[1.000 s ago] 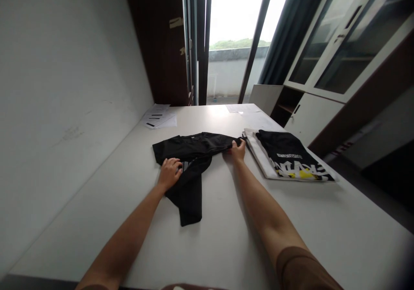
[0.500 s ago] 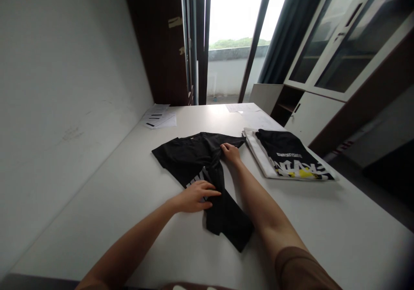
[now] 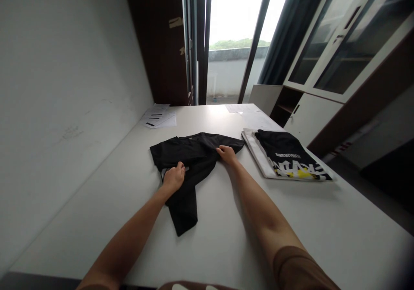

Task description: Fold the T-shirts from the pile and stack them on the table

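Observation:
A black T-shirt (image 3: 186, 152) lies on the white table (image 3: 220, 242), its neckline and sleeves toward the far side and its lower part bunched into a narrow strip pointing at me. My left hand (image 3: 174, 178) is closed on the shirt's front, left of the middle, and partly covers a pale print. Farther out, my right hand (image 3: 226, 154) pinches the shirt's right edge just below the right sleeve. The fabric between the two hands lies in soft folds.
Folded shirts (image 3: 291, 156), white and black with white and yellow lettering, are stacked on the right. Papers (image 3: 160, 116) lie at the far left, and another sheet (image 3: 241, 108) at the far edge. A wall (image 3: 80, 121) borders the left; glass-door cabinets (image 3: 339, 44) stand right.
My left hand has gone from lying spread on the shirt to gripping it, farther up and left. The lower part of the shirt has swung left. My right hand has shifted slightly left.

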`<state>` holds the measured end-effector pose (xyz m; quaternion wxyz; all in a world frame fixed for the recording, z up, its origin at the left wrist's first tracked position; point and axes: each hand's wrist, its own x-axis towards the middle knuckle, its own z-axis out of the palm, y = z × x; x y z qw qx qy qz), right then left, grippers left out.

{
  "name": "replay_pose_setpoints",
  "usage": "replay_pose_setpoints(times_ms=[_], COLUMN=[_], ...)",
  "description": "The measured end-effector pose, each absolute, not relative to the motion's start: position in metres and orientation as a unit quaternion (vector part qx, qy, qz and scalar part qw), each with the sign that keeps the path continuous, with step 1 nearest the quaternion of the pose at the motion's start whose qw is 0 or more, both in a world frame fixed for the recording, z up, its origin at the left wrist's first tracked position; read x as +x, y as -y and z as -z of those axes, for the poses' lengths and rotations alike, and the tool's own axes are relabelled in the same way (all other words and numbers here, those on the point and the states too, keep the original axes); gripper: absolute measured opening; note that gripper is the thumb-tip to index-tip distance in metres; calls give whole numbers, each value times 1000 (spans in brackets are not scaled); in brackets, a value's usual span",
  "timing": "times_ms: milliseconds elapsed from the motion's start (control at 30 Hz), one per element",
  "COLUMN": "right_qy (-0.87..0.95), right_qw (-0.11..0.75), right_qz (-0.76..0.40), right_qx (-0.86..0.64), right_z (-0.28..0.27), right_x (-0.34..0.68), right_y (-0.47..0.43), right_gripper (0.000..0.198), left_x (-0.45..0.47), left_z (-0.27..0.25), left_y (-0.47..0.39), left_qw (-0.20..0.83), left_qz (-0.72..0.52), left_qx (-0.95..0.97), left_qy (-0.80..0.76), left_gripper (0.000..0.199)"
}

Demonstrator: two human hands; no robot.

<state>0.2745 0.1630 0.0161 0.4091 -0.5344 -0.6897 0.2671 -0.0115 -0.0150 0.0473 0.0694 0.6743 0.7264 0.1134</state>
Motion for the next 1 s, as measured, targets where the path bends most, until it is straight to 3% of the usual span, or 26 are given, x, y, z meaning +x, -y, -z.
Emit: replay_pose_setpoints(times_ms=[167, 400, 500, 633, 733, 867, 1000], right_qy=[644, 651, 642, 643, 648, 654, 653], right_qw=[440, 433, 446, 445, 441, 438, 463], right_qz=[-157, -175, -185, -207, -224, -237, -244], right_qx=[-606, -598, -596, -588, -579, -570, -548], right_z=[-9, -1, 4, 7, 8, 10, 12], right_x=[287, 282, 285, 290, 294, 299, 301], right_y=[-168, -176, -181, -185, -187, -192, -194], right_gripper=[36, 18, 29, 35, 33, 27, 32], left_x=[-59, -52, -21, 22, 43, 62, 71], left_z=[-49, -76, -90, -96, -100, -117, -130], left_y=[-4, 13, 29, 49, 69, 104, 119], left_qw=[68, 73, 127, 112, 111, 209, 371], left_qz=[-70, -58, -52, -34, -12, -28, -17], left_qx=[637, 697, 777, 769, 785, 865, 886], left_qy=[-765, -711, -614, -629, -610, -456, -279], left_gripper=[27, 41, 46, 60, 57, 50, 61])
